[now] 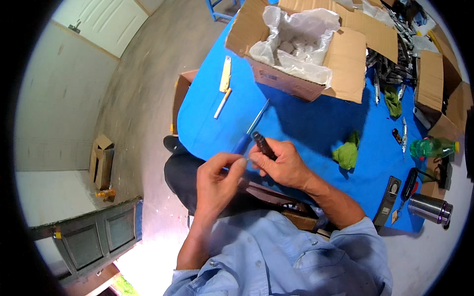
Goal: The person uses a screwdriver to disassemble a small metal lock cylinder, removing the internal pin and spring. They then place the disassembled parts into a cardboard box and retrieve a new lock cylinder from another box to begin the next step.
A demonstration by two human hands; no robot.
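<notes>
Head view: our right hand (281,162) grips a dark tube (264,145) above the blue table (301,126), near the screwdriver (256,121). Our left hand (217,181) pinches narrowly beside it; we cannot tell on what. Work on the tube seems unfinished, and it is not yet set down.

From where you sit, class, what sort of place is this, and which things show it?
Probably a small workshop: the right hand holds a dark ridged cylinder near a thin, blue-handled metal tool, and slim black-and-silver parts lie heaped beside an open brown cardboard box.
</notes>
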